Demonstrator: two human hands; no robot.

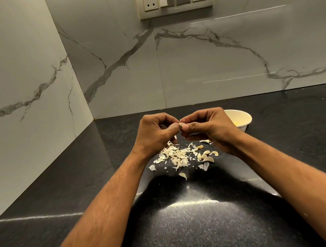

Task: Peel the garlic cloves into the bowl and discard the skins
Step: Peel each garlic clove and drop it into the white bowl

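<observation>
Black speckled stone countertop point(189, 222), both hands raised just above it, mid-peel. Left hand point(155, 134) and right hand point(205, 126) meet fingertip to fingertip, fingers curled, both pinching one small pale garlic clove point(181, 124) between them; most of the clove is hidden by thumbs, only a whitish tip shows. Step in hand, as I judge it: stripping skin off this clove. Next move likely calls for pulling the loosened skin away, then carrying the bare clove right to the round white bowl point(242, 117), which sits just behind the right hand with something yellowish inside. Pile of papery white garlic skins point(174, 155) lies under the hands; several unpeeled tan cloves point(207, 155) sit beside it, so plenty left. Skins not yet discarded.
</observation>
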